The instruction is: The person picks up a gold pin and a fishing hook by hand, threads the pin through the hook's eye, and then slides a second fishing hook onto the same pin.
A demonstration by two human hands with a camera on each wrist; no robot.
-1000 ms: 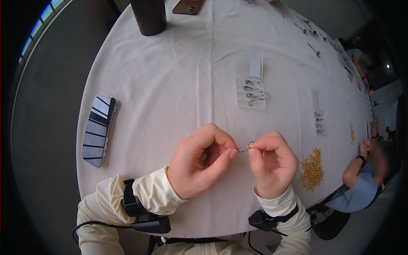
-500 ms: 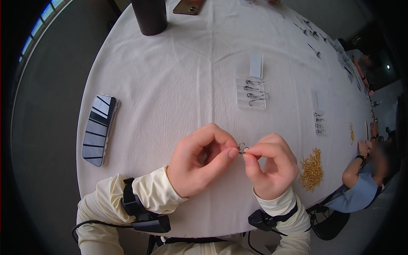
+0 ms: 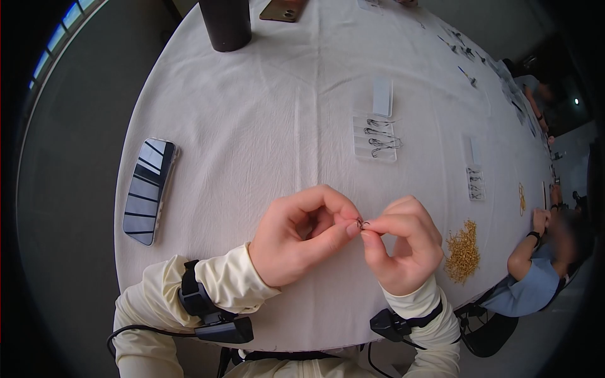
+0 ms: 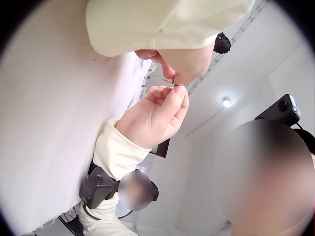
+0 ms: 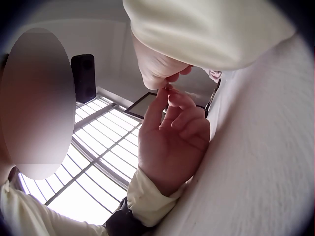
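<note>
In the head view, my left hand [image 3: 302,236] and right hand [image 3: 406,246] meet fingertip to fingertip over the white cloth. Between thumb and forefinger the right pinches a small dark curved wire hook [image 3: 366,223]. My left thumb and forefinger pinch another small dark wire piece [image 3: 360,223] against it; its exact kind is too small to make out. Both wrist views show the fingertips of the left hand [image 4: 194,64] and right hand [image 5: 152,64] close together, mostly covering the pieces. Ahead lies a clear compartment case [image 3: 375,157] with several dark wire hooks.
A heap of small gold pieces [image 3: 463,252] lies right of my right hand. A phone [image 3: 148,192] is at the left, a dark cup [image 3: 228,28] and another phone [image 3: 282,9] at the back. Farther right are a second case [image 3: 476,183] and a seated person [image 3: 523,283].
My right hand has moved left, bringing its hook up to the left fingertips, where a gap showed before. The left hand has shifted slightly right. Both keep their pinch.
</note>
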